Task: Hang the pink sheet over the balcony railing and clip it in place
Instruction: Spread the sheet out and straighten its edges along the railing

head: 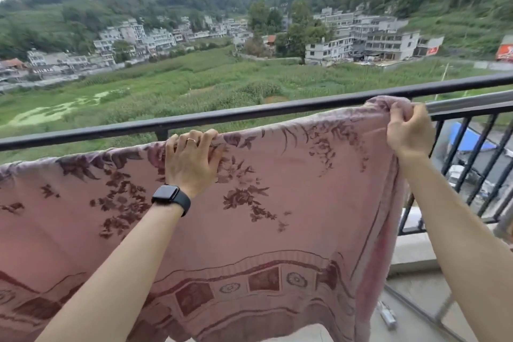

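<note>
The pink sheet [291, 203], patterned with dark red flowers and a bordered hem, hangs across the middle of the head view, its top edge draped over a silver bar just inside the black balcony railing [249, 112]. My left hand [191, 159], with a ring and a black watch on the wrist, grips the sheet's top edge near the middle. My right hand [409, 130] pinches the bunched top right corner of the sheet over the silver bar [472, 104]. No clip is in sight.
Black vertical railing bars [477, 164] stand at the right above a concrete ledge [413, 253]. A small silver object [387, 316] lies on the balcony floor at the lower right. Fields, buildings and wooded hills lie beyond the railing.
</note>
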Demonstrator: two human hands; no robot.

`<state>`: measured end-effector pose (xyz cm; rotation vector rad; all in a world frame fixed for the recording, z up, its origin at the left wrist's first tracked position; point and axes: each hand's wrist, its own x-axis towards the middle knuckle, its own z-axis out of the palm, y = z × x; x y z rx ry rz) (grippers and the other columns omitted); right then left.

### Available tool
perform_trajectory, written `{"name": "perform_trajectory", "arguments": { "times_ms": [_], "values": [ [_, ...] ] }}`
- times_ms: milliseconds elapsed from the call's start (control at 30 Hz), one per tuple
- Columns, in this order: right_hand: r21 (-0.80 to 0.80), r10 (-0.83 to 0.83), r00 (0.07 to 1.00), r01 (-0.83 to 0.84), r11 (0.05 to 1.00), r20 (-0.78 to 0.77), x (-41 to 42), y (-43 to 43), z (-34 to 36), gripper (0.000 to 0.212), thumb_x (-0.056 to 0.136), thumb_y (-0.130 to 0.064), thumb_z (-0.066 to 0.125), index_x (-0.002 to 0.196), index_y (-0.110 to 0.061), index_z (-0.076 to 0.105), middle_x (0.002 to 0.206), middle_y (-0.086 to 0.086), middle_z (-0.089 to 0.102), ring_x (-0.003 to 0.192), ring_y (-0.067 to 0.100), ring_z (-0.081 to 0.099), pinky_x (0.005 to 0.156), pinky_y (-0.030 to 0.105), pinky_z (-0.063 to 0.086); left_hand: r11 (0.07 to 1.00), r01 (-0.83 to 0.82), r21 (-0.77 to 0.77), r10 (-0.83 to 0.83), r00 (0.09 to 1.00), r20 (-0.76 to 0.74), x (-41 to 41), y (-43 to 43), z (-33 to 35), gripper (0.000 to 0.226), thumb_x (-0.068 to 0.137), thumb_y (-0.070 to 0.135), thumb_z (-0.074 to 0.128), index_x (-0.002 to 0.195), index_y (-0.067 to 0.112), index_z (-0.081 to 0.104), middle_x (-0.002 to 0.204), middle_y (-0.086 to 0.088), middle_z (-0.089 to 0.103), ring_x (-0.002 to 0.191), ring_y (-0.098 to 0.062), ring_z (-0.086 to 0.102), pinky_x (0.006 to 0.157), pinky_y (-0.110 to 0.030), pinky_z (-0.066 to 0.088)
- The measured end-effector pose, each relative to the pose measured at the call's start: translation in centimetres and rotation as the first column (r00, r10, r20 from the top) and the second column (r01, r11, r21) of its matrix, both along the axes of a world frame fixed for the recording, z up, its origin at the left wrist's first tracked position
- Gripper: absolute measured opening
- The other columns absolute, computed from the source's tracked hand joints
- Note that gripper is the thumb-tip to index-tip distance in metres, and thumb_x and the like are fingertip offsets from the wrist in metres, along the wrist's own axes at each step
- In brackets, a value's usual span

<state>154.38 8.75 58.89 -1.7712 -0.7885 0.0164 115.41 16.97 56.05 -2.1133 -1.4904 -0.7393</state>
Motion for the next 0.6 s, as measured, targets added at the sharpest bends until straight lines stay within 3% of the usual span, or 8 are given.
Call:
{"name": "perform_trajectory", "arguments": {
  "times_ms": [100, 233, 367, 500, 600],
  "values": [
    [-0.135, 0.083, 0.995, -0.089, 0.987, -0.047, 2.7, -0.5, -3.1, 0.042, 0.1, -0.049, 0.047, 0.104, -0.009, 0.059, 0.104, 0.015, 0.065, 0.101, 0.037, 0.06, 0.085, 0.043, 0.044, 0.999, -0.039, -0.018, 0.039, 0.999, 0.012, 0.5, 0.0, 0.0, 0.043, 0.096, 0.046, 0.032, 0.123, 0.02, 0.052, 0.112, -0.008, 0.061, 0.107, -0.033, 0.053, 0.107, -0.055, 0.028],
    [-0.07, 0.162, 0.985, -0.166, 0.984, -0.066, 3.7, -1.1, -3.4, 0.034, 0.097, -0.046, 0.054, 0.102, -0.012, 0.06, 0.089, 0.0, 0.061, 0.091, 0.027, 0.059, 0.082, 0.039, 0.046, 0.998, -0.033, -0.049, 0.037, 0.996, 0.084, 4.4, -1.0, 1.0, 0.04, 0.09, 0.045, 0.036, 0.114, 0.018, 0.056, 0.114, -0.01, 0.063, 0.112, -0.031, 0.054, 0.112, -0.058, 0.02],
    [-0.027, 0.241, 0.954, -0.249, 0.968, -0.177, 3.4, -1.2, -3.1, 0.024, 0.096, -0.035, 0.06, 0.11, -0.016, 0.055, 0.091, -0.009, 0.056, 0.092, 0.018, 0.056, 0.075, 0.03, 0.042, 0.987, 0.153, -0.057, -0.153, 0.988, 0.002, 11.2, -2.6, 2.2, 0.053, 0.091, 0.051, 0.038, 0.132, 0.021, 0.051, 0.134, -0.005, 0.056, 0.128, -0.027, 0.048, 0.118, -0.054, 0.008],
    [-0.081, 0.317, 0.911, -0.348, 0.934, -0.262, 3.6, -2.5, -5.1, 0.031, 0.098, -0.035, 0.057, 0.124, -0.018, 0.054, 0.105, -0.006, 0.06, 0.102, 0.019, 0.058, 0.09, 0.037, 0.047, 0.956, 0.277, -0.095, -0.282, 0.959, -0.041, 17.3, -3.4, 1.8, 0.058, 0.093, 0.053, 0.042, 0.14, 0.019, 0.044, 0.14, -0.004, 0.052, 0.132, -0.026, 0.045, 0.119, -0.054, 0.009],
    [-0.134, 0.297, 0.934, -0.326, 0.936, -0.2, 4.1, -3.7, -6.7, 0.026, 0.101, -0.037, 0.052, 0.111, -0.016, 0.061, 0.095, -0.002, 0.064, 0.094, 0.023, 0.061, 0.078, 0.036, 0.047, 0.942, 0.312, -0.122, -0.319, 0.947, -0.038, 20.2, -3.2, 0.7, 0.06, 0.094, 0.054, 0.04, 0.141, 0.018, 0.044, 0.137, -0.004, 0.055, 0.128, -0.026, 0.048, 0.116, -0.054, 0.012]
  ]
}}
